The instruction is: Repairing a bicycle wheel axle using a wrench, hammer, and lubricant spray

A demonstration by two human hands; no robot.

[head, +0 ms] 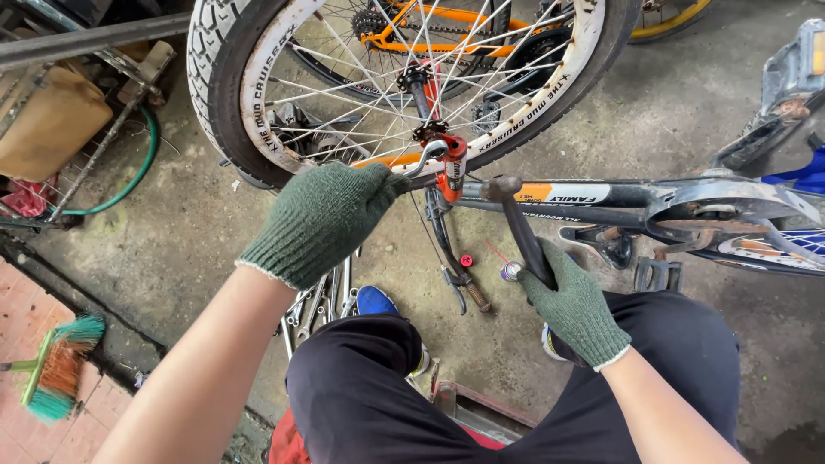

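A stained grey concrete floor (679,112) carries everything here. At the lower centre of the frame a bundle of metal spanners (320,302) lies on it, just beside a blue shoe (375,301). Right of centre sit a small red cap (466,259) and a small spray can (511,271), near each other. A green hose (129,182) curves across the upper left, beside a wire rack (73,185) that holds a tan container (47,125). In the lower left corner a broom (56,369) with green and orange bristles rests on reddish paving tiles (34,434). At the bottom centre lies what may be a red metal tray (481,412), mostly hidden.
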